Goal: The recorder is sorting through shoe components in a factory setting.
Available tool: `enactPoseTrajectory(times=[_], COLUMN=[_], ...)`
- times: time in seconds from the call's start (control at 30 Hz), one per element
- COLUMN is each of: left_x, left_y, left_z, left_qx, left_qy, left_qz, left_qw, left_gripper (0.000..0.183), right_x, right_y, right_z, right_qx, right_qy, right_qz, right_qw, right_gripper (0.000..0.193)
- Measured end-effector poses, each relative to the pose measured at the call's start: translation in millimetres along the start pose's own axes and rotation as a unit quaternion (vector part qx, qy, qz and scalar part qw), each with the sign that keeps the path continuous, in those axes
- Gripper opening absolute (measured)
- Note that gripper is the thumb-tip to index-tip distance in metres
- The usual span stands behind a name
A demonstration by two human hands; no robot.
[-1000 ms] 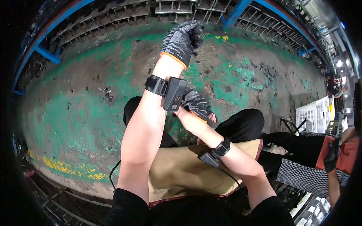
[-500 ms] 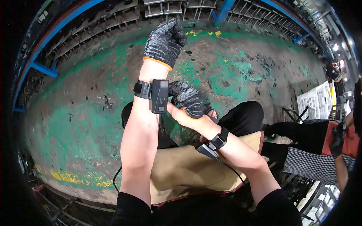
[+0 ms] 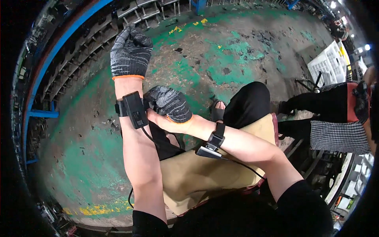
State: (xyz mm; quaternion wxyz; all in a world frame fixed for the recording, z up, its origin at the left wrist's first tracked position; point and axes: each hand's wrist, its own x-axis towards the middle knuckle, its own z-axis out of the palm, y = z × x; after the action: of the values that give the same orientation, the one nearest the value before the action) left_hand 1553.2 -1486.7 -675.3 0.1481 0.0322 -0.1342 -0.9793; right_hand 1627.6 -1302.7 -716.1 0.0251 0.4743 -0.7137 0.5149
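My left hand (image 3: pixel 131 53), in a grey-and-black knitted glove with an orange cuff, is raised over the floor and curled into a fist, with nothing seen in it. A black box (image 3: pixel 135 110) on a strap sits on that wrist, tilted, a thin cable trailing from it. Close beside the box, my right hand (image 3: pixel 169 103) wears a matching glove. Its fingers are bent in toward the left wrist; their tips are hidden, so what they grip cannot be made out. The right wrist carries a black strap (image 3: pixel 216 138) with a small device (image 3: pixel 209 152).
A tan apron (image 3: pixel 213 170) covers my lap. Around lies a worn green floor (image 3: pixel 90 158). Blue-framed racks (image 3: pixel 55 67) curve along the left and back. At right are a white plastic crate (image 3: pixel 327 65) and another person's gloved hand (image 3: pixel 360 102) and dark-clothed legs.
Both hands have shifted left in the picture as the view turned. The box on the left wrist has rotated, and its cable shows now. Both hands stay curled.
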Motion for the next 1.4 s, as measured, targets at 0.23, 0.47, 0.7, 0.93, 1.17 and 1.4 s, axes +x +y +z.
enactPoseTrajectory(times=[0.23, 0.47, 0.7, 0.93, 1.17, 1.4], left_x=[-6, 2, 2, -14, -29, -35], left_y=[-1, -2, -2, 0, -37, -83], left_z=[4, -1, -3, 8, 22, 33], left_qx=[0.023, 0.014, 0.076, 0.248, 0.458, 0.565], left_qy=[0.026, 0.025, 0.002, 0.079, 0.054, -0.003], left_qz=[0.022, 0.005, 0.033, 0.161, 0.207, 0.076], left_qw=[0.999, 1.0, 0.997, 0.952, 0.863, 0.821], left_gripper=[0.01, 0.011, 0.011, 0.018, 0.019, 0.013], right_x=[0, 4, 8, 26, 84, 105], right_y=[1, 1, 8, 28, 74, 105], right_z=[0, -9, -12, -51, -140, -152], right_qx=[-0.012, 0.009, 0.025, -0.067, 0.609, 0.473], right_qy=[0.02, -0.004, -0.071, -0.06, 0.266, 0.255], right_qz=[0.003, 0.034, 0.05, -0.002, 0.387, 0.37], right_qw=[1.0, 0.999, 0.996, 0.996, 0.639, 0.758], right_gripper=[0.011, 0.005, 0.007, 0.023, 0.014, 0.019])
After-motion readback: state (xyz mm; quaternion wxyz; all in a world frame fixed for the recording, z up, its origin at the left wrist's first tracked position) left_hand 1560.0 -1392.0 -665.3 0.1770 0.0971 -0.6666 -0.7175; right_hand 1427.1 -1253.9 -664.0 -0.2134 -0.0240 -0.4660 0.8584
